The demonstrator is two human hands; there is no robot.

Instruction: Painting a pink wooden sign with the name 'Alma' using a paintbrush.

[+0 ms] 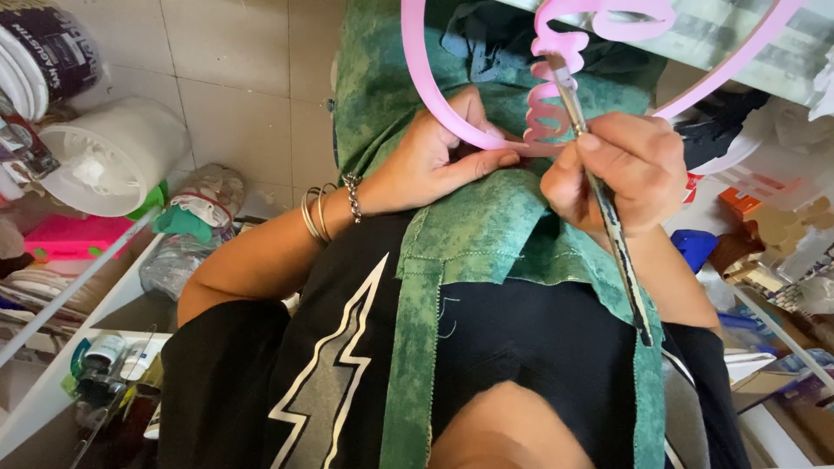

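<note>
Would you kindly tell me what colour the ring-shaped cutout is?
The ring-shaped cutout is pink, seen best in the head view.

Pink hoop (434,95) cut off at top edge (brush (599,191) tip hidden behind lettering)

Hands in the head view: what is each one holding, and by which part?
The left hand grips the pink ring by its lower rim, beside the cut-out lettering. The right hand holds a paintbrush by mid-handle, bristles on the lettering.
</note>
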